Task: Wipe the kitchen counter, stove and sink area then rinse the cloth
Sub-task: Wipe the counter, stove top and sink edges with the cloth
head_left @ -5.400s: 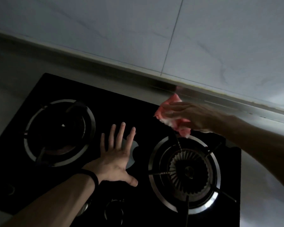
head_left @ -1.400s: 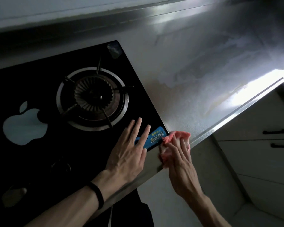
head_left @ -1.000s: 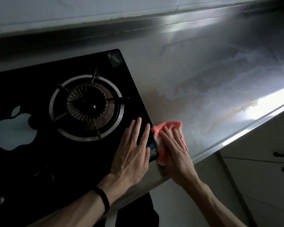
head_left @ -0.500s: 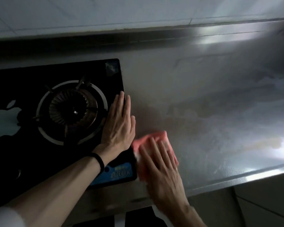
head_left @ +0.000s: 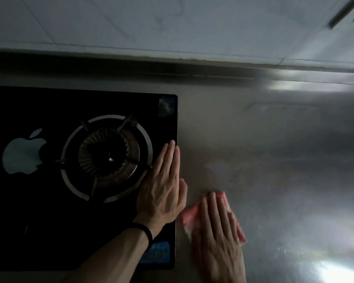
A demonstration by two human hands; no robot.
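A pink cloth (head_left: 189,216) lies flat on the steel counter (head_left: 274,160) just right of the black glass stove (head_left: 39,221). My right hand (head_left: 219,235) presses on the cloth with straight fingers and covers most of it. Flat on the stove's right edge rests my left hand (head_left: 164,186), fingers together and straight, beside the right burner (head_left: 107,158). A black band circles the left wrist. The counter looks streaked and wet in places.
A blue sticker (head_left: 157,253) sits at the stove's front right corner and a pale apple-shaped mark (head_left: 23,154) on its middle. A steel upstand (head_left: 213,75) and tiled wall (head_left: 172,23) close the back. Bright glare lies on the counter's front right.
My right hand has slid the cloth from the stove's front corner further onto the counter. My left hand shifted up along the stove's right edge. The view has swung to the right.
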